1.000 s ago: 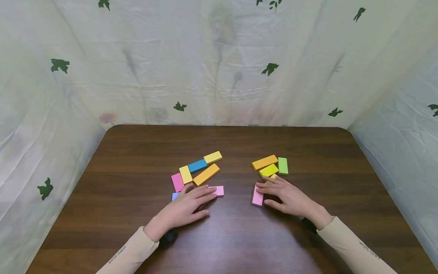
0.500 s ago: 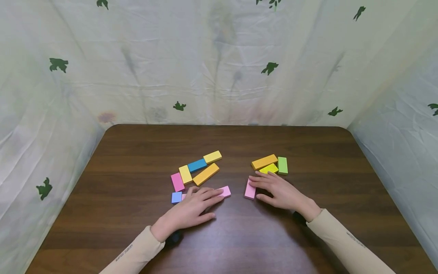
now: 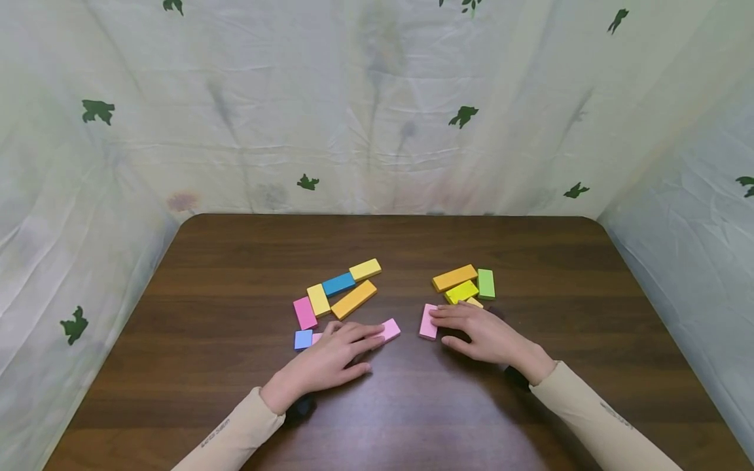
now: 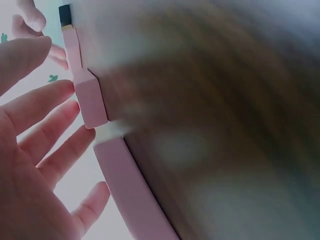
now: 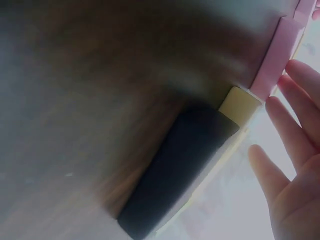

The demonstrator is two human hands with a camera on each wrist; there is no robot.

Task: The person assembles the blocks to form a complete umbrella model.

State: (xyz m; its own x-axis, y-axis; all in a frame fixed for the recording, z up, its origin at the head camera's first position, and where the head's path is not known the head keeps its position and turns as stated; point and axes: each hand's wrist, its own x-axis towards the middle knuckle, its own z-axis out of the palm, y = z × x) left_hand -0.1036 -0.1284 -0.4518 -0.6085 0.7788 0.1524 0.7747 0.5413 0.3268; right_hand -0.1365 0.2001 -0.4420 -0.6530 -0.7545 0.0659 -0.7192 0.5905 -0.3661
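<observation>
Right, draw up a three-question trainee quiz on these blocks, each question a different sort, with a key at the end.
1. Which colour of block does the right hand touch: a) green, b) pink, c) dark blue?
2. True or false: the dark blue block lies between two pale yellow blocks.
3. How many orange blocks show in the head view?

Key: 1. b, the pink block; 2. true; 3. two.
</observation>
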